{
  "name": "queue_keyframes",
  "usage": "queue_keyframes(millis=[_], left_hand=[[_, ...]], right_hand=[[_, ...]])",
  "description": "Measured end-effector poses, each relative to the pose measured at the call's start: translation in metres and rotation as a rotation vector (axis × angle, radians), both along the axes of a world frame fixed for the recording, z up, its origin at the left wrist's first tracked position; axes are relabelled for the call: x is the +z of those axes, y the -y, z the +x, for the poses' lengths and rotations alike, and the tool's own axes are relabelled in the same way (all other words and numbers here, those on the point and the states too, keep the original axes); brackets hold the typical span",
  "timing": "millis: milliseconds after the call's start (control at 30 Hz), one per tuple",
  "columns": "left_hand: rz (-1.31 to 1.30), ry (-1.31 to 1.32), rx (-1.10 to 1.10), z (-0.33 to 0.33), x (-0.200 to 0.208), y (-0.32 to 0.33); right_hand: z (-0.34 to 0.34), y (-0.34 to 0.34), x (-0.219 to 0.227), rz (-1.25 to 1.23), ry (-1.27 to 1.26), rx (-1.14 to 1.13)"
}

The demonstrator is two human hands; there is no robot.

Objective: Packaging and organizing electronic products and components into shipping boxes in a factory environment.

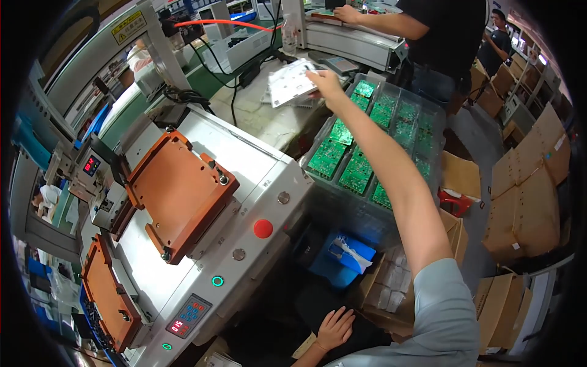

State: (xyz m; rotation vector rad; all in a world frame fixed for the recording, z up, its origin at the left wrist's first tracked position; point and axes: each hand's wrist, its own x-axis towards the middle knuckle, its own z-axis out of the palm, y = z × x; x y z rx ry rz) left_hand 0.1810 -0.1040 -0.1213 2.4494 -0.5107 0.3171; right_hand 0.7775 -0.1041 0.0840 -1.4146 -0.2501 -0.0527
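Note:
With my right arm stretched far forward, my right hand (328, 87) is closed on the near right edge of a white rectangular panel (290, 85) dotted with small dark holes. The panel is tilted over a pale work surface (263, 116), just above other flat pieces that it partly hides. My left hand (335, 328) lies on my dark-clothed lap, fingers stretched out and holding nothing. Beneath my right forearm stands a clear plastic bin (435, 131) with rows of green circuit boards (356, 172).
At left is a white machine (260, 147) with two orange-brown fixtures (177, 192) (107, 293), a red button (263, 229) and a lit keypad (189, 315). A blue box (351, 252) and cardboard cartons (526, 183) stand right. Another person (443, 30) works at the far bench.

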Motion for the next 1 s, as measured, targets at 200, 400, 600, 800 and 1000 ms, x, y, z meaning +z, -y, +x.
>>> queue_keyframes(millis=[200,400,600,800,1000], left_hand=[[0.009,0.009,-0.049,0.0,-0.007,0.003],[0.02,-0.01,-0.015,0.01,-0.012,-0.001],[0.104,0.025,0.002,0.011,0.003,0.008],[-0.081,-0.233,-0.11,0.047,0.044,0.037],[0.051,0.159,-0.168,0.157,0.122,0.085]], right_hand=[[0.051,0.052,-0.038,0.041,-0.038,-0.063],[-0.06,0.085,0.02,-0.44,0.238,0.0],[-0.309,0.239,-0.01,-0.191,0.118,0.78],[-0.51,0.396,-0.257,-0.278,-0.95,0.125],[-0.616,0.407,-0.454,-0.28,-1.249,-0.236]])
